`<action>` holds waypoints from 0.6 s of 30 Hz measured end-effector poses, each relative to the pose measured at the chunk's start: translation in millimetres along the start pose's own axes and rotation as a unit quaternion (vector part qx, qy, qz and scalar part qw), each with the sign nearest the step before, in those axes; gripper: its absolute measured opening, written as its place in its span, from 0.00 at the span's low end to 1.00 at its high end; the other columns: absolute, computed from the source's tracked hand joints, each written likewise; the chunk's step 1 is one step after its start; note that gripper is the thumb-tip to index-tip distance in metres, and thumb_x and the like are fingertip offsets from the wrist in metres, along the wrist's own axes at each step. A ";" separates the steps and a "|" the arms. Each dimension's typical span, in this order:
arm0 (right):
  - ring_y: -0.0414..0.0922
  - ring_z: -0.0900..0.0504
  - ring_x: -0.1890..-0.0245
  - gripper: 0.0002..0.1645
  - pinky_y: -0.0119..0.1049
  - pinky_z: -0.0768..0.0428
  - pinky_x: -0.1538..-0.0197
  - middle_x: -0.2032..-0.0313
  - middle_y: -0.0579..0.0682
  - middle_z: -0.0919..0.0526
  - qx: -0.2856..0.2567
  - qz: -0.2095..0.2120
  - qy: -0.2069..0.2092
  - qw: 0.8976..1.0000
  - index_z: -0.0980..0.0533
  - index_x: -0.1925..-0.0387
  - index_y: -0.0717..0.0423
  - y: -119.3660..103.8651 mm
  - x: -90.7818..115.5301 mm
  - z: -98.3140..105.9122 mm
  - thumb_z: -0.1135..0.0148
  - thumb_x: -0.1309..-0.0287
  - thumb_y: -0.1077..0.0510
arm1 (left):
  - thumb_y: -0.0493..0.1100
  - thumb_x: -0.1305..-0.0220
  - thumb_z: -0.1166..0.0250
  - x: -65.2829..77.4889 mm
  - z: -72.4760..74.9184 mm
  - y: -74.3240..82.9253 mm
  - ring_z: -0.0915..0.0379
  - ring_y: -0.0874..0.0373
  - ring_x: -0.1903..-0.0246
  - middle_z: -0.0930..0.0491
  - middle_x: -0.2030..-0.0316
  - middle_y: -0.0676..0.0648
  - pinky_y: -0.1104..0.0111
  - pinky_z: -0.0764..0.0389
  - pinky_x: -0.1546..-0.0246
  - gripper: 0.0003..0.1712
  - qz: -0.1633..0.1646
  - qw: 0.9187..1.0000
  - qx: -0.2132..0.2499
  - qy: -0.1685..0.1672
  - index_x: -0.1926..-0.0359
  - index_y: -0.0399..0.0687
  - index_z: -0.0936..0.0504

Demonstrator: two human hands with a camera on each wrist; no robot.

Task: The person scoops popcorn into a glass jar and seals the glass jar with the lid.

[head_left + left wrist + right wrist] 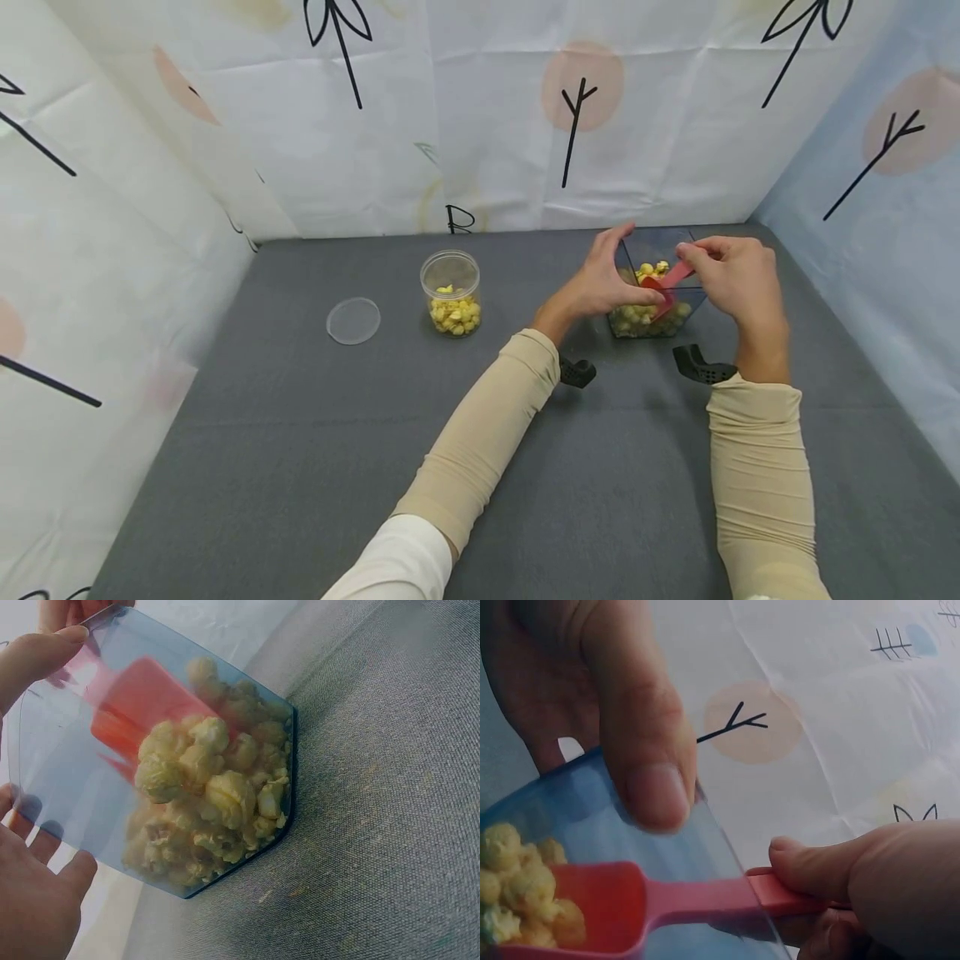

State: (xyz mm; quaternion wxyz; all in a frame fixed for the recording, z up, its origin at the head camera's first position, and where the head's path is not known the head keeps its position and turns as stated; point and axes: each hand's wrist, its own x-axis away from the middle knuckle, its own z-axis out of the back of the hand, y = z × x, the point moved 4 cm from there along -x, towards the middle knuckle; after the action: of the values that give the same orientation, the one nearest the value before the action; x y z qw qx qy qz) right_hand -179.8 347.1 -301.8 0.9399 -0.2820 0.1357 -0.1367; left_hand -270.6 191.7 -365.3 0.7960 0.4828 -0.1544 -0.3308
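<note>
A clear, bluish square container stands at the back right with yellow popcorn in its lower part. My left hand holds it from the left, the thumb on the near side and the fingers spread along the other. Between thumb and fingers of my right hand is the handle of a pinkish-red scoop. The scoop's bowl is down inside the container, against the popcorn, as the right wrist view shows. Part of the bowl is hidden by popcorn.
Left of the container stands a clear round jar, partly filled with popcorn. A flat transparent disc, like a lid, lies on the grey tabletop farther left. Patterned white cloth hangs behind and at both sides.
</note>
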 end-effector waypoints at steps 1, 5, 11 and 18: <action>0.50 0.29 0.69 0.35 0.41 0.33 0.73 0.54 0.68 0.14 0.001 -0.007 -0.001 1.000 0.17 0.46 0.64 1.5 -0.4 -0.2 0.49 0.26 0.36 | 0.56 0.49 0.20 -0.2 -0.3 0.1 0.49 0.54 0.22 0.53 0.20 0.52 0.60 0.33 0.27 0.67 0.000 1.000 0.000 0.000 0.18 0.63 0.55; 0.50 0.32 0.75 0.35 0.41 0.36 0.76 0.63 0.61 0.15 -0.008 -0.033 -0.008 0.999 0.17 0.46 0.62 8.6 -2.9 -0.7 0.49 0.27 0.35 | 0.56 0.49 0.20 -0.4 -1.0 0.3 0.49 0.54 0.22 0.53 0.20 0.52 0.60 0.32 0.27 0.67 -0.002 1.000 -0.001 0.002 0.18 0.63 0.54; 0.44 0.36 0.83 0.33 0.39 0.39 0.80 0.82 0.29 0.28 -0.046 -0.058 0.007 0.997 0.15 0.47 0.59 16.2 -6.8 0.4 0.47 0.28 0.35 | 0.55 0.49 0.20 0.0 -0.6 0.6 0.49 0.55 0.22 0.53 0.20 0.52 0.60 0.33 0.27 0.66 -0.001 1.000 0.000 0.003 0.18 0.64 0.54; 0.44 0.37 0.82 0.34 0.40 0.40 0.79 0.80 0.28 0.28 -0.046 -0.054 -0.002 0.997 0.15 0.48 0.59 16.0 -7.3 -0.2 0.47 0.28 0.35 | 0.55 0.49 0.20 -0.8 -0.7 -1.0 0.49 0.52 0.21 0.54 0.20 0.52 0.59 0.33 0.27 0.66 -0.001 1.000 0.007 0.000 0.18 0.65 0.55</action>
State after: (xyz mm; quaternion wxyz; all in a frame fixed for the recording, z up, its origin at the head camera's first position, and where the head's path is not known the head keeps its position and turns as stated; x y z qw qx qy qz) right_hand -183.7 362.3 -309.7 0.9173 -0.3326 0.1241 -0.1804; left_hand -271.1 192.4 -366.4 0.7924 0.4886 -0.1559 -0.3302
